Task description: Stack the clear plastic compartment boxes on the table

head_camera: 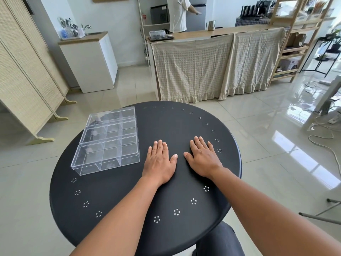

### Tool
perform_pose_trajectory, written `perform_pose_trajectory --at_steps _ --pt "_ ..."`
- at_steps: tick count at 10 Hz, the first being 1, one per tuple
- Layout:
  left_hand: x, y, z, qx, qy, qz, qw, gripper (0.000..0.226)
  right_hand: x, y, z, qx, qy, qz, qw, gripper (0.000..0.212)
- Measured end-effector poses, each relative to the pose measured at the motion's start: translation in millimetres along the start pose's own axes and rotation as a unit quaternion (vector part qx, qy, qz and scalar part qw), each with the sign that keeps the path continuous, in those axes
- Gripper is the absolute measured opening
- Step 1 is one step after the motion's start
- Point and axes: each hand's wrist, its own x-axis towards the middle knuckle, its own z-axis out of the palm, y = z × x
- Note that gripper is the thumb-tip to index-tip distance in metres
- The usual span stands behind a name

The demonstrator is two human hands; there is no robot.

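Three clear plastic compartment boxes lie side by side in a row on the left part of the round black table [166, 122]: the near box [106, 156], the middle box [109, 132] and the far box [112, 115]. They touch each other and none rests on another. My left hand [159, 161] lies flat, palm down, on the table just right of the near box, holding nothing. My right hand [203, 157] lies flat beside it, thumbs nearly touching, also holding nothing.
The table's edge carries a ring of small hole patterns. Beyond it are a cloth-draped counter [212, 71], a white cabinet [90, 61], a folding screen [24, 80] at left, and cables on the floor at right. A person [178, 13] stands behind the counter.
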Motion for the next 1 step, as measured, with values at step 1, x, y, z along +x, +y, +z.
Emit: perform_pose_trajectory --at_steps 1 --pt "0.8 -1.9 1.0 -0.004 -0.003 0.003 1.0 0.077 -0.7 1.8 -17.2 0.058 -0.003 0.02 0.998 0.063"
